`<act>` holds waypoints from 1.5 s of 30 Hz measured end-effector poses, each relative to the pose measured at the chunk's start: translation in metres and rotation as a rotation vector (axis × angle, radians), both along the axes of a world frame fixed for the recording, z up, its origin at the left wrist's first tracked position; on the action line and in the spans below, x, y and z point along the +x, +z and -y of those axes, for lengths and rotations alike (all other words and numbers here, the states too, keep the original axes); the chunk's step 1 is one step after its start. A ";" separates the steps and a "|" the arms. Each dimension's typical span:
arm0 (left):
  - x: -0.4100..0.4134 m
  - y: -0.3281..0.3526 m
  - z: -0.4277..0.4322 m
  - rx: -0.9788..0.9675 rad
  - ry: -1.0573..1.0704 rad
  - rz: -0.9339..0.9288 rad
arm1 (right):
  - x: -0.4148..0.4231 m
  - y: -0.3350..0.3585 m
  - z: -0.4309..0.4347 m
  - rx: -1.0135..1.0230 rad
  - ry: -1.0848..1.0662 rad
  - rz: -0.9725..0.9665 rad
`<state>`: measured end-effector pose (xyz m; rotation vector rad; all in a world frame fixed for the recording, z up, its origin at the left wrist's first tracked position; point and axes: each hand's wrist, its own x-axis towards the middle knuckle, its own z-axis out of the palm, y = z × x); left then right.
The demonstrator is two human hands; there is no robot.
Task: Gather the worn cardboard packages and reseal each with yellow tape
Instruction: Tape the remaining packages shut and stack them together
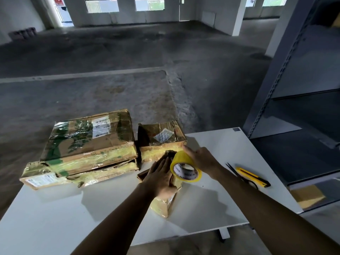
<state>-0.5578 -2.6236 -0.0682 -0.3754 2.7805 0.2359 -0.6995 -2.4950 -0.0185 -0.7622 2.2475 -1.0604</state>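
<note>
A large package [88,140] is stacked on a lower package [44,179] at the table's [55,208] left. A knife [252,176] is laid at the right.

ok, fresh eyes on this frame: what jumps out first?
The yellow tape roll, mid-table, gripped by the right hand against a small package that the left hand presses flat. Next, the stack of two battered, tape-wrapped packages at the far left of the table, with a third package beside it. A yellow knife lies right of the hands.
</note>
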 end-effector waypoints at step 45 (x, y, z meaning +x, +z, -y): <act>0.070 -0.046 -0.001 0.956 1.256 -0.574 | 0.052 -0.067 0.031 -0.045 0.248 -0.093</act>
